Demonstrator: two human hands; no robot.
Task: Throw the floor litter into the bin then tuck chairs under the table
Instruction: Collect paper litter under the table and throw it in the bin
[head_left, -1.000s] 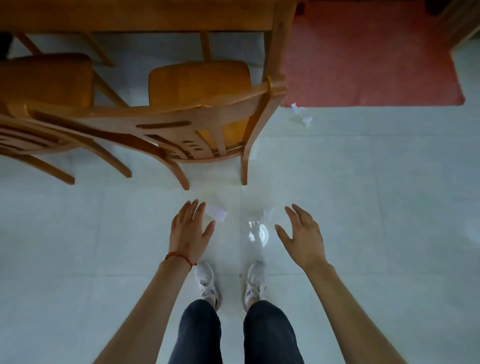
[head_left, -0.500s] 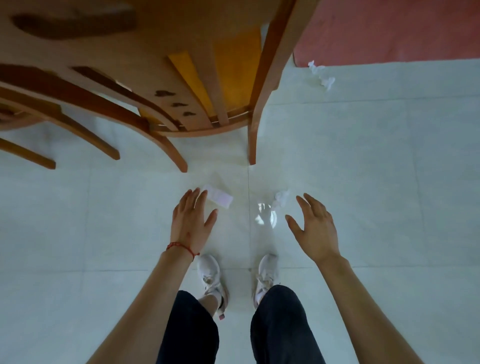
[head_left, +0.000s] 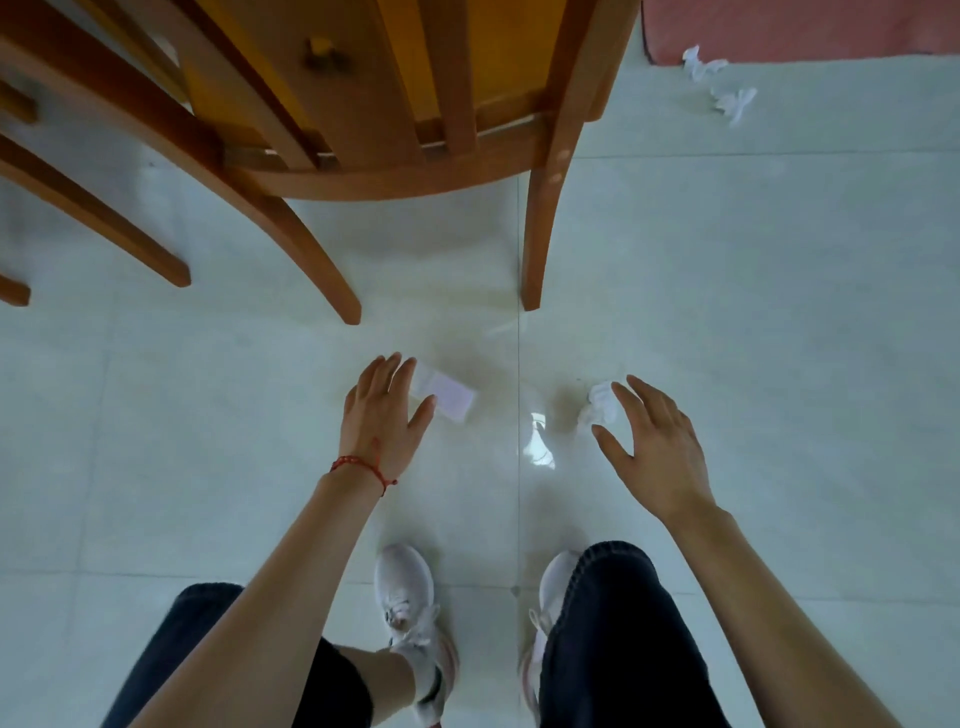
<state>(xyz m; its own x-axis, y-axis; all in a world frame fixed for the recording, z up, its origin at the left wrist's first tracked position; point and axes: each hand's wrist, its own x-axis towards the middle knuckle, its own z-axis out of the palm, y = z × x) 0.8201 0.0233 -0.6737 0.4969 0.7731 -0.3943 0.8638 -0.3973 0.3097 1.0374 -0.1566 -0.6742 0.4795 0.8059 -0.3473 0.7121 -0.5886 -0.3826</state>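
Observation:
A flat white slip of paper (head_left: 449, 396) lies on the pale tiled floor, just right of my left hand (head_left: 382, 415). That hand hovers over its left end with fingers spread and holds nothing. A crumpled white tissue (head_left: 600, 402) lies further right, with my right hand (head_left: 652, 444) spread open over and beside it, thumb below it. More crumpled tissue (head_left: 719, 80) lies far right near the rug edge. A wooden chair (head_left: 441, 130) stands close in front, its back legs on the tiles.
A second wooden chair (head_left: 88, 218) shows at the left edge. A red rug (head_left: 800, 26) covers the floor at the top right. My feet in white shoes (head_left: 408, 597) stand just behind the litter. No bin is in view.
My head has dropped lower and closer to the floor, so the chair fills the top. Both hands have come down nearer the paper slip and the tissue.

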